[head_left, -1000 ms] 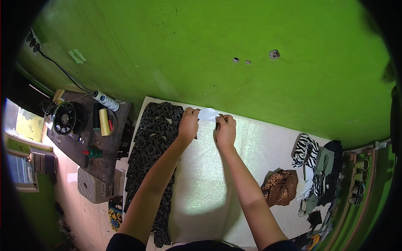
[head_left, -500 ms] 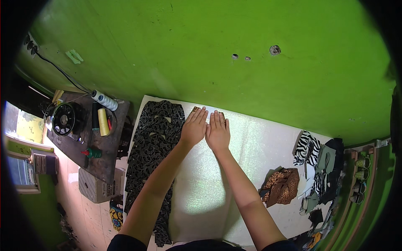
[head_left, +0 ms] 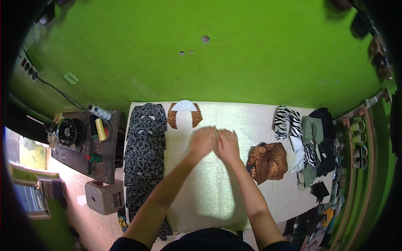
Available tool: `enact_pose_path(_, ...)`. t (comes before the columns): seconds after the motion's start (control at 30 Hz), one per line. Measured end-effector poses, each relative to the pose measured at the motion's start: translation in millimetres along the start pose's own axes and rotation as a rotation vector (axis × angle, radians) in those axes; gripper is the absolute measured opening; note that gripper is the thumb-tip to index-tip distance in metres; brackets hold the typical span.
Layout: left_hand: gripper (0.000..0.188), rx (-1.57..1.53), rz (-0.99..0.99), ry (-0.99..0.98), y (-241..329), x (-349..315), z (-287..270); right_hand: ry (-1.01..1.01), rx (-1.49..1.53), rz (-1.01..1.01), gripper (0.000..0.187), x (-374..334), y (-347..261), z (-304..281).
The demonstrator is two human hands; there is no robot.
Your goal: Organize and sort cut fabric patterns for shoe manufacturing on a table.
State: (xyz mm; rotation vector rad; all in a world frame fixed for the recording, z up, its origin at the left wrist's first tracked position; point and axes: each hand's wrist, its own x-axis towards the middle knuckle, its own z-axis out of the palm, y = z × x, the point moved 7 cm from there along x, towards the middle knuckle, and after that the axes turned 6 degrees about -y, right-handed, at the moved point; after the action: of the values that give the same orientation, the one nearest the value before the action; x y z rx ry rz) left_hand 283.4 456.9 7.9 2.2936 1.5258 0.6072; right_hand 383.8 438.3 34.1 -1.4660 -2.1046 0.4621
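Note:
My left hand (head_left: 202, 141) and my right hand (head_left: 227, 145) meet above the middle of the white table (head_left: 201, 188). Their fingers are bent and drawn together at the tips; whatever they pinch, if anything, is too small and blurred to make out. Beyond them, near the wall, a curved leopard-print fabric piece (head_left: 172, 118) lies flat, apart from both hands. A white half-round piece (head_left: 184, 105) rests across its top. Left of my hands, overlapping black-and-grey patterned fabric pieces (head_left: 144, 154) run in a long row down the table.
Brown leopard-print fabric (head_left: 268, 161) lies bunched at right, near zebra-print pieces (head_left: 288, 122) and grey-green cloth (head_left: 312, 129). A dark side table (head_left: 100, 163) at left carries thread cones (head_left: 99, 111). Below it stands a box (head_left: 100, 200). The green wall (head_left: 234, 75) borders the far edge.
Both hands have lifted off the leopard-print piece and come back toward me, their fingers going from flat to bent. That piece and its white half-round now show. The view has shifted.

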Motion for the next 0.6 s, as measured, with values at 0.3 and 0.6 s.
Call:
enact_pose_path(0.3,0.021,-0.094,0.189,-0.087,180.1,-16.7,53.2,0.17,-0.131,0.25,0.03,-130.3,112.0,-140.2)
enact_pose_path(0.6,0.023,0.086,0.023,0.016,205.5,-9.4,98.4,-0.076,-0.376,-0.143,0.024,-104.5,140.2,-137.1)
